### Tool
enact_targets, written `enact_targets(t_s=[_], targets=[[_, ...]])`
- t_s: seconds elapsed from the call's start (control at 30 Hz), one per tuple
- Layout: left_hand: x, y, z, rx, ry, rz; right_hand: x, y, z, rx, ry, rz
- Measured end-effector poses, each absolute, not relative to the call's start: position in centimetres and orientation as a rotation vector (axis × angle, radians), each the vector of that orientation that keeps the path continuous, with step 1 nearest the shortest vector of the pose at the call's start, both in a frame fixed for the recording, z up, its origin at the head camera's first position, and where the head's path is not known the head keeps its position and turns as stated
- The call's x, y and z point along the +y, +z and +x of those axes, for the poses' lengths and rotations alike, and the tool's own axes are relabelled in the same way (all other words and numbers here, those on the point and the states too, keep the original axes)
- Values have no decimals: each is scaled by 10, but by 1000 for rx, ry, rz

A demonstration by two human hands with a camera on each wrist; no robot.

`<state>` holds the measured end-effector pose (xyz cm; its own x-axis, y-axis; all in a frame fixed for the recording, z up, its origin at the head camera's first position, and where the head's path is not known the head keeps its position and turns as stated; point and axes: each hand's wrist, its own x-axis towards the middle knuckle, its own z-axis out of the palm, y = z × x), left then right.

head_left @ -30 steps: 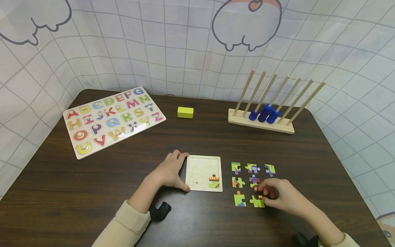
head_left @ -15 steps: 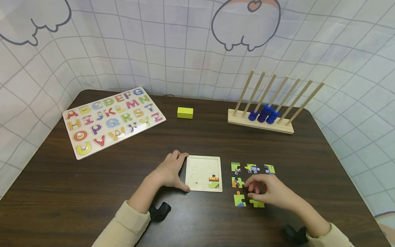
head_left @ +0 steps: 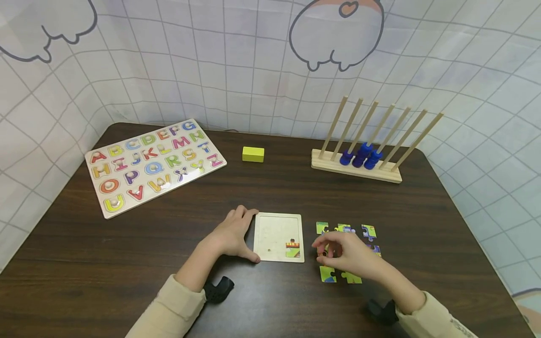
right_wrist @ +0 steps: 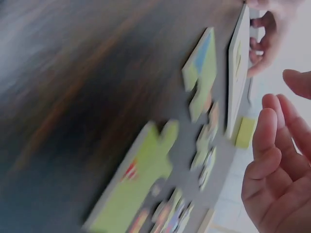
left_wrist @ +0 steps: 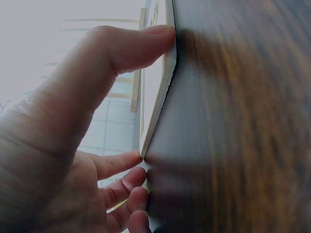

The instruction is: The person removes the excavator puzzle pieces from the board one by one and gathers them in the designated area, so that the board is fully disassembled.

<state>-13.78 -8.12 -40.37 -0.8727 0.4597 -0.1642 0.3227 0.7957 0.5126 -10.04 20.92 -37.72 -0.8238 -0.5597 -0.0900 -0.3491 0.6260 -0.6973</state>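
Observation:
My left hand (head_left: 231,234) holds a shallow wooden puzzle tray (head_left: 270,230) by its left side, thumb at the near corner and index fingertip at the far one. A green piece with a red-and-yellow top (head_left: 293,249) lies in the tray's near right corner. Over loose jigsaw pieces to the right hovers my right hand (head_left: 348,253), thumb and index apart around a gap with nothing in it. Beneath it the middle pieces are partly hidden. A green piece with a blue patch (head_left: 328,274) and a green piece (right_wrist: 141,174) with red stripes show beside the hand.
An alphabet peg board (head_left: 158,169) lies at the back left. Near the back edge sits a yellow block (head_left: 253,154). A wooden peg stand (head_left: 357,169) with several blue beads rises at the back right, before a grid-patterned cloth (head_left: 236,70).
My right hand has moved left across the loose pieces, toward the tray, uncovering a purple piece at the right. My left hand and the tray have stayed put.

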Motion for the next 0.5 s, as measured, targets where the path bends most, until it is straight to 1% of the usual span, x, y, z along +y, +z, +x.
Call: enact_targets(t_s=[0.2, 0.5], targets=[[-81, -403, -138, 2703, 700, 602, 194, -377, -104, 2554, -992, -710], [-81, -403, -138, 2701, 700, 604, 173, -386, -110, 2568, -944, -710]])
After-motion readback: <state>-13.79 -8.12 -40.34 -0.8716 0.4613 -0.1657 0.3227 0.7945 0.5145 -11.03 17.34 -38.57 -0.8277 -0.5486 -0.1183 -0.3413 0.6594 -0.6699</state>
